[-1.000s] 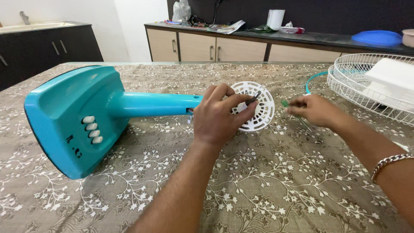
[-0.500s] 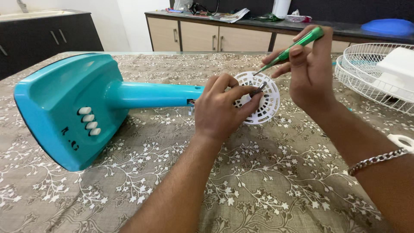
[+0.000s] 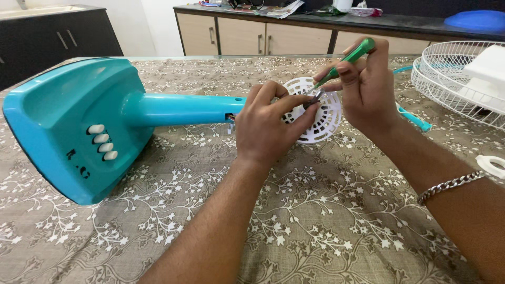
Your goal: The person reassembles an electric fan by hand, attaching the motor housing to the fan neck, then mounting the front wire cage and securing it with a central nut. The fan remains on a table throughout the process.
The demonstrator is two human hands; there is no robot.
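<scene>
A teal fan stand (image 3: 79, 123) lies on its side on the patterned tablecloth, its pole pointing right to a white vented motor housing (image 3: 323, 118). My left hand (image 3: 268, 126) grips the pole end and pinches a small dark screw against the housing. My right hand (image 3: 365, 89) holds a green-handled screwdriver (image 3: 347, 60), tip angled down at that screw.
A white wire fan guard (image 3: 447, 79) with a white part inside sits at the right. A teal ring piece (image 3: 413, 118) lies behind my right wrist, a white ring (image 3: 492, 164) at the right edge. Cabinets and a cluttered counter (image 3: 263, 26) stand beyond the table.
My right hand picked up the green screwdriver from the table, raised it, then brought its tip down to the screw held by my left hand. The left hand stayed on the housing.
</scene>
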